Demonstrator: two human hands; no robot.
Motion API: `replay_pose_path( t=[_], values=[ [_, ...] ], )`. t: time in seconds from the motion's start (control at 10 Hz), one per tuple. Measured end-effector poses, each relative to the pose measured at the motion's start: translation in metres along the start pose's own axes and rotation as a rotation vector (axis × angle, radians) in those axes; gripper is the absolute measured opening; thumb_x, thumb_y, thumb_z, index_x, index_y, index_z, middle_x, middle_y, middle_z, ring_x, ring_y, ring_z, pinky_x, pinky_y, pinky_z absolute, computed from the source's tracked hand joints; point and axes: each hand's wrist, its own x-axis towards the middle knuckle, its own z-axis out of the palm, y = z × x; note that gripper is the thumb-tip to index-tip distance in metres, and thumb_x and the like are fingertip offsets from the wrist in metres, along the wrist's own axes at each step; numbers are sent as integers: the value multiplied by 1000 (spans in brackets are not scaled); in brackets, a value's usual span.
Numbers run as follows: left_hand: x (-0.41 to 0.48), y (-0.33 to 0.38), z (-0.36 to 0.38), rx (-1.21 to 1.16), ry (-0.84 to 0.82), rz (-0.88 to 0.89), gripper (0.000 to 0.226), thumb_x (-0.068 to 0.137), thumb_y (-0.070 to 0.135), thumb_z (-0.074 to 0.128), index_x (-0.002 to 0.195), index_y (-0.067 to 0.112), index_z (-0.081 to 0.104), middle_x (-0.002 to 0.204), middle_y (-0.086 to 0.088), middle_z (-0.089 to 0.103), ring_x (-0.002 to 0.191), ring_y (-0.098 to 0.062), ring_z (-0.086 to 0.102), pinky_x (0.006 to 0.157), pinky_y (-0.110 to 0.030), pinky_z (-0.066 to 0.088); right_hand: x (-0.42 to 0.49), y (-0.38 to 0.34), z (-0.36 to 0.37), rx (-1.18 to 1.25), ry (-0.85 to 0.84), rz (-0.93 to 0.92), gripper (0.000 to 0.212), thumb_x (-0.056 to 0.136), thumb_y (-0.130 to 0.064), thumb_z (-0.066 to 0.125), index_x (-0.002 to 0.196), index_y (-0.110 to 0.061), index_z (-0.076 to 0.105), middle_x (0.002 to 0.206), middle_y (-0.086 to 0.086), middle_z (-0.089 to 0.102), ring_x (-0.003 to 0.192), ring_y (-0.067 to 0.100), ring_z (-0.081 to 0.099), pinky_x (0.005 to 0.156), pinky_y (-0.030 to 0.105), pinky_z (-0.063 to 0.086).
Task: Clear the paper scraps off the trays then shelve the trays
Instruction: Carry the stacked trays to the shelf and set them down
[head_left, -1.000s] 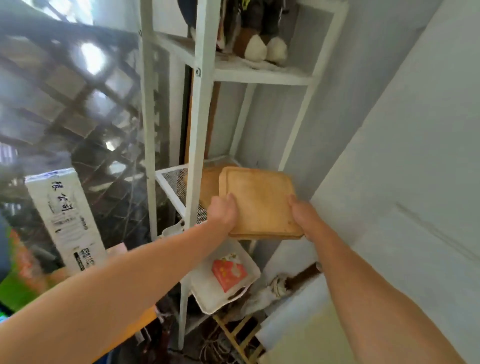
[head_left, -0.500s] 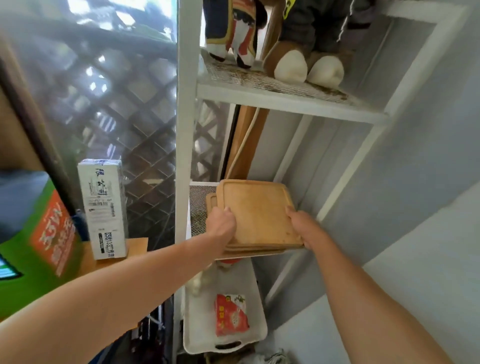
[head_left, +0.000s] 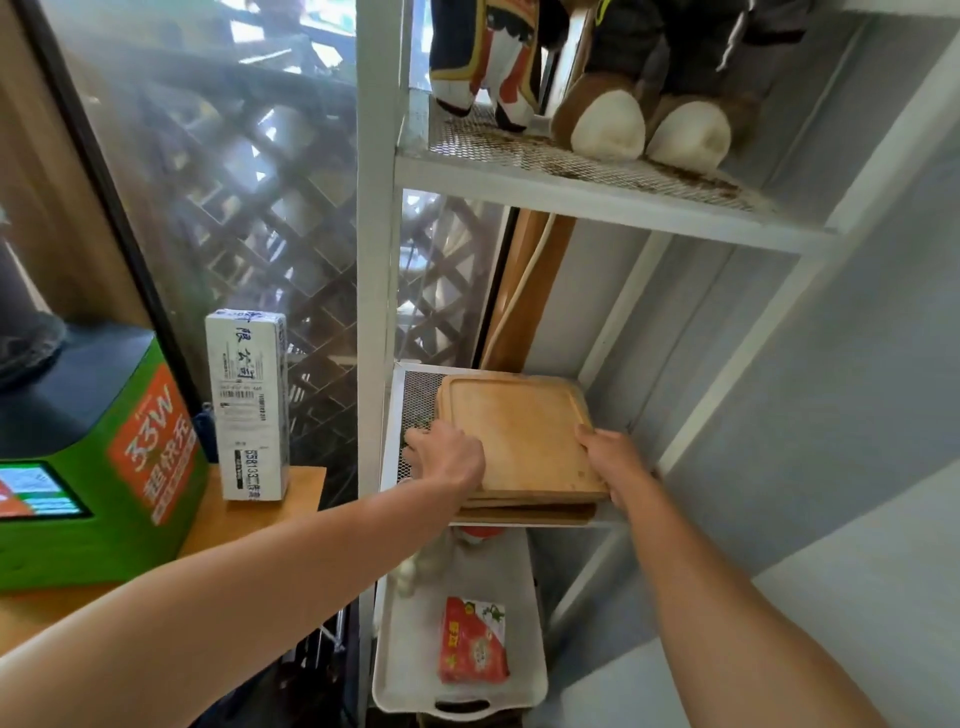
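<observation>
- Your left hand (head_left: 448, 457) and right hand (head_left: 615, 462) are gripping the stack of wooden trays (head_left: 519, 436) by its side edges.
- The stack is sitting on the white rack's mesh shelf (head_left: 415, 395) — near edge overhanging.

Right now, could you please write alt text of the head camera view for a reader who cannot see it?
Two bare hands, left hand and right hand, hold a stack of wooden trays by its sides on the middle mesh shelf of a white rack. Plush toys stand on the shelf above; a white plastic tray with a red packet lies below.
</observation>
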Motion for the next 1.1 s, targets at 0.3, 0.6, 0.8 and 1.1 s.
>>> replay_pose_path(
  t=[0.3, 0.6, 0.8, 1.1],
  values=[
    [-7, -13, 1, 3, -10, 86, 16, 101, 19, 40, 103, 7, 51, 137, -17, 35, 123, -33, 37, 106, -47, 33, 0, 16, 4, 14, 46, 8, 53, 93, -44, 62, 135, -12, 57, 96, -1, 60, 96, 25, 58, 84, 37, 48],
    [-3, -20, -1, -1, -40, 106, 6, 99, 16, 43, 103, 13, 46, 137, -14, 38, 125, -31, 37, 109, -50, 31, -3, 16, 10, -30, 46, -16, 55, 94, -45, 59, 138, -13, 53, 107, 5, 59, 94, 23, 53, 86, 42, 47],
    [-1, -22, -4, 32, -77, 125, 26, 99, 16, 44, 122, 6, 49, 141, -15, 36, 127, -32, 37, 109, -48, 34, -6, 15, 14, -67, 82, -29, 53, 95, -45, 58, 137, -12, 55, 84, -8, 53, 70, 10, 49, 66, 31, 44],
    [-23, -33, -34, 32, -116, 292, 36, 95, 22, 47, 127, 6, 43, 139, -16, 36, 122, -31, 39, 104, -43, 37, -51, -1, 18, -596, 494, -241, 40, 97, -40, 49, 113, -9, 66, 117, 17, 62, 104, 36, 57, 91, 43, 41]
  ],
)
